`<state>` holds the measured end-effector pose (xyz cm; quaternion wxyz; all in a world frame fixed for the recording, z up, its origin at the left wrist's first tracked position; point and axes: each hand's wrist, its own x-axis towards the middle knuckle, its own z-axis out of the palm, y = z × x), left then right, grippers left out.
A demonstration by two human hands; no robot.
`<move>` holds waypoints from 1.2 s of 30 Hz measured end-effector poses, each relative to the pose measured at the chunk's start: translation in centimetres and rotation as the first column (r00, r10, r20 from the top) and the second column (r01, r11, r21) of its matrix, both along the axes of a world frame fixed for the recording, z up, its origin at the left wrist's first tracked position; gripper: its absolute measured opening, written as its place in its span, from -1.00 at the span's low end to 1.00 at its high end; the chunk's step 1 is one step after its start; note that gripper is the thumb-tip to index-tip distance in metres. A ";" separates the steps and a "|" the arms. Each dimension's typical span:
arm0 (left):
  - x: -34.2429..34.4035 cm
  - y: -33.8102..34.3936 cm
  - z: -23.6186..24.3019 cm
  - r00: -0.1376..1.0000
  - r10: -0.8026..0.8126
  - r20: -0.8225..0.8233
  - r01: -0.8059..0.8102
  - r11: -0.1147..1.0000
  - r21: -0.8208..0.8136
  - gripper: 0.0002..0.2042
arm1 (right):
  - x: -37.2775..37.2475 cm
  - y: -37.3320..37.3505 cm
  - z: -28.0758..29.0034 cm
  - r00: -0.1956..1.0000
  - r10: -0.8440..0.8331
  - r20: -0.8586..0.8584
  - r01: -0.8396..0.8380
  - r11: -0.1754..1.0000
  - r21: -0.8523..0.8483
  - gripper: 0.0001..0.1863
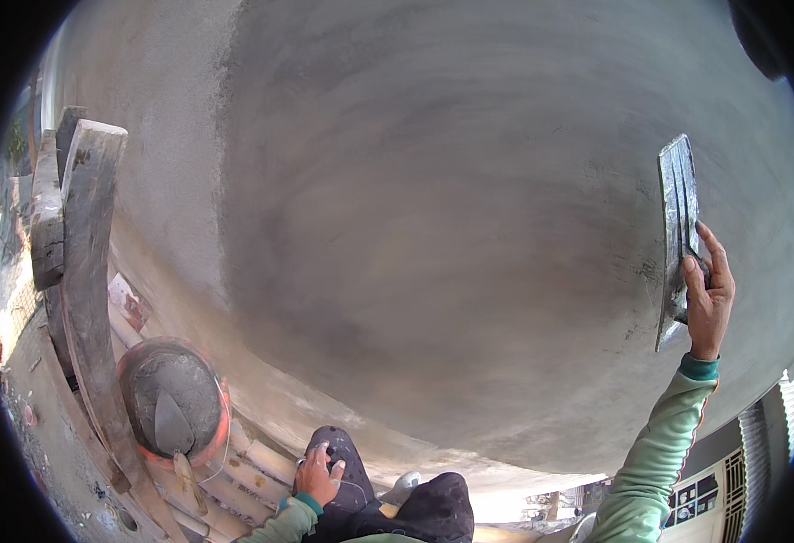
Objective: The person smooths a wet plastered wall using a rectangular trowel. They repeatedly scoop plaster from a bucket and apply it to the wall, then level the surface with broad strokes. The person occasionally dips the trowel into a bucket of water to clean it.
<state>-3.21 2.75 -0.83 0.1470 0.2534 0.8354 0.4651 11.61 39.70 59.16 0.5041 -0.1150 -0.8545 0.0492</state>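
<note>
At the right, my right hand (710,303) is closed on the handle of a long rectangular plastering trowel (675,226). Its metal blade stands nearly upright against the grey plastered wall (433,226). My left hand (318,477) rests on my left knee, its fingers apart and holding nothing that I can see. To the left of that knee, a reddish bucket (225,412) contains grey mortar (163,371). A pointed trowel (172,425) lies in it, its wooden handle leaning over the near rim.
Long wooden boards (89,244) rise along the left side, beside the bucket. Under my legs runs a platform of round poles (239,480). A rough, paler strip of wall (157,136) borders the smoother plaster. Lower right, below the wall, a building front (700,498) is visible.
</note>
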 end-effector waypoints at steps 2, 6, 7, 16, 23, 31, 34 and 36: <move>-0.1 0.0 0.3 1.000 -0.006 0.004 0.006 1.000 -0.010 -0.37 | -0.9 0.3 1.6 0.996 -0.060 0.070 0.060 0.998 0.002 -0.47; -0.2 0.4 -0.3 1.000 -0.014 0.003 0.014 1.000 0.005 -0.37 | -5.7 -1.4 -1.4 0.964 -0.145 0.224 0.062 0.938 0.341 -0.46; 0.0 0.2 -0.4 1.000 -0.007 0.010 0.007 1.000 0.008 -0.37 | -7.1 -2.5 -3.1 0.949 -0.139 0.282 0.027 0.929 0.369 -0.44; 0.2 0.1 -0.6 1.000 -0.009 -0.010 0.009 1.000 -0.018 -0.37 | -15.1 -6.9 -14.2 0.884 -0.257 0.391 -0.009 0.826 0.564 -0.26; 0.4 0.1 -0.2 0.999 0.021 -0.026 -0.021 1.000 -0.008 -0.37 | -23.4 -12.6 -28.5 0.537 -0.317 0.782 -0.349 0.761 0.548 -0.35; 0.3 -0.7 0.2 0.998 0.052 0.029 -0.052 0.999 0.016 -0.36 | -20.5 -16.4 -14.3 0.968 -0.016 0.249 -0.109 0.870 0.480 -0.45; 0.2 -0.4 -0.3 0.999 0.017 0.049 -0.017 1.000 -0.005 -0.37 | -19.0 -14.2 -4.9 0.998 0.067 -0.007 -0.066 0.992 0.112 -0.53; 0.1 -0.3 -0.4 0.999 0.006 0.044 -0.006 1.000 -0.013 -0.39 | -19.9 -12.8 -4.3 0.997 0.069 -0.016 -0.068 0.995 0.074 -0.54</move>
